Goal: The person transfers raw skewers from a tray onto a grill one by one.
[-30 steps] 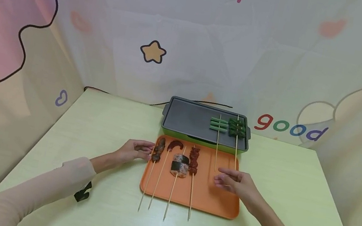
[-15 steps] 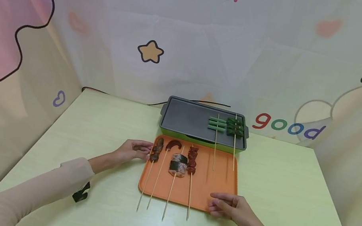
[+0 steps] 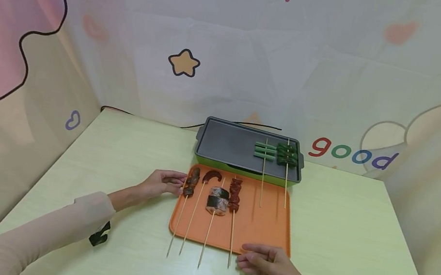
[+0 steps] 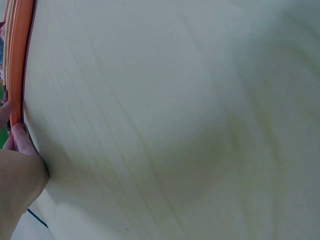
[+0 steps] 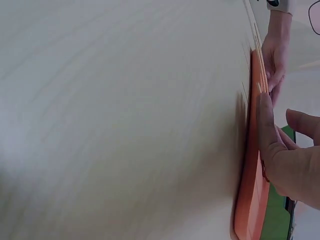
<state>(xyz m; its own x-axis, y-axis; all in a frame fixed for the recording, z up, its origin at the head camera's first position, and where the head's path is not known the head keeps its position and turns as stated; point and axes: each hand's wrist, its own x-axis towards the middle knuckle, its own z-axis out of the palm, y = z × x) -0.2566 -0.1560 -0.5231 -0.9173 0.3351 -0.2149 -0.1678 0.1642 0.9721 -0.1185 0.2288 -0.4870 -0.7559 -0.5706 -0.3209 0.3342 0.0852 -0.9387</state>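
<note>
An orange tray (image 3: 257,230) carries several skewers with their sticks past its front edge. From the left come a brown-meat skewer (image 3: 191,181), a curled dark-red skewer (image 3: 212,177), a black-and-white banded skewer (image 3: 218,201) and a red-meat skewer (image 3: 235,195). My left hand (image 3: 159,184) pinches the tray's left rim, finger and thumb on either side of it in the left wrist view. Fingers loosely extended, my right hand (image 3: 269,264) is at the front edge, right of the red-meat skewer's stick, holding nothing.
Behind the tray stands a grey griddle (image 3: 223,145) with a green base. On its right side lie a green-stalk skewer (image 3: 265,151) and a dark-green leaf skewer (image 3: 287,155), sticks reaching over the tray. A printed curtain (image 3: 232,71) encloses the pale table (image 3: 131,141).
My right hand has come down from beside the green-stalk skewer's stick to the tray's front edge, then shifted left. My left hand stays at the left rim.
</note>
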